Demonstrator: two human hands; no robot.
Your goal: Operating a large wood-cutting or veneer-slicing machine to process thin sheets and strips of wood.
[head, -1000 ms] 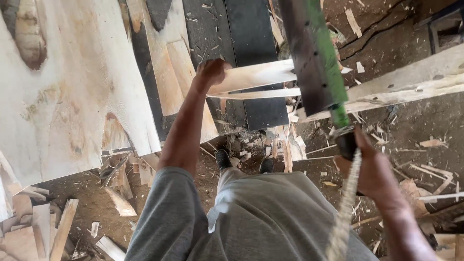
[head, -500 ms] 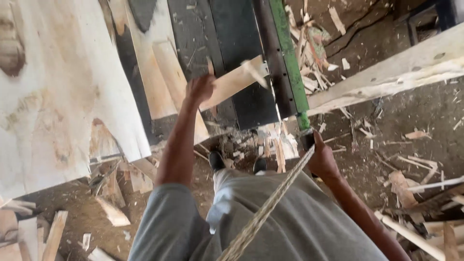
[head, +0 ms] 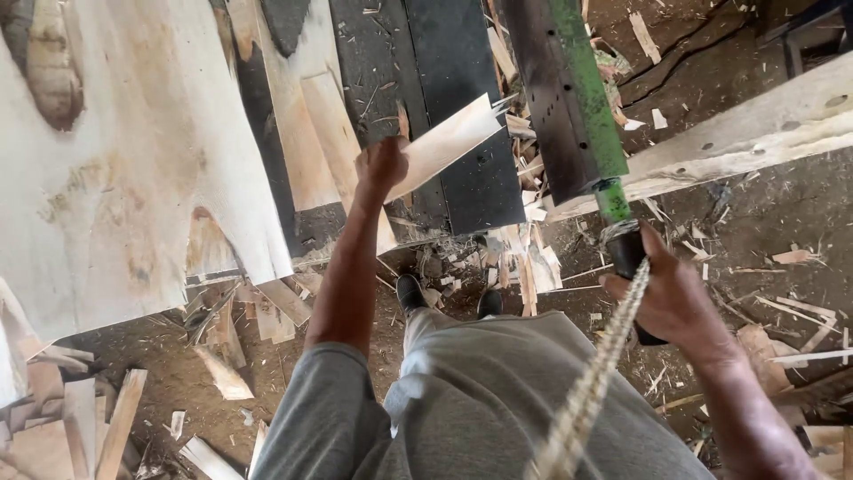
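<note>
Left hand [head: 380, 164] grip around veneer strip [head: 442, 144], right hand [head: 680, 298] grip apparently clasping black lever handle [head: 633, 258]

Scrap-littered dirt floor [head: 764, 222], daylight

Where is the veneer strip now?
In the head view, the veneer strip is centre top, held in the left hand, over the dark bed, left of the green blade.

No packages, labels, signs, screens visible
</note>
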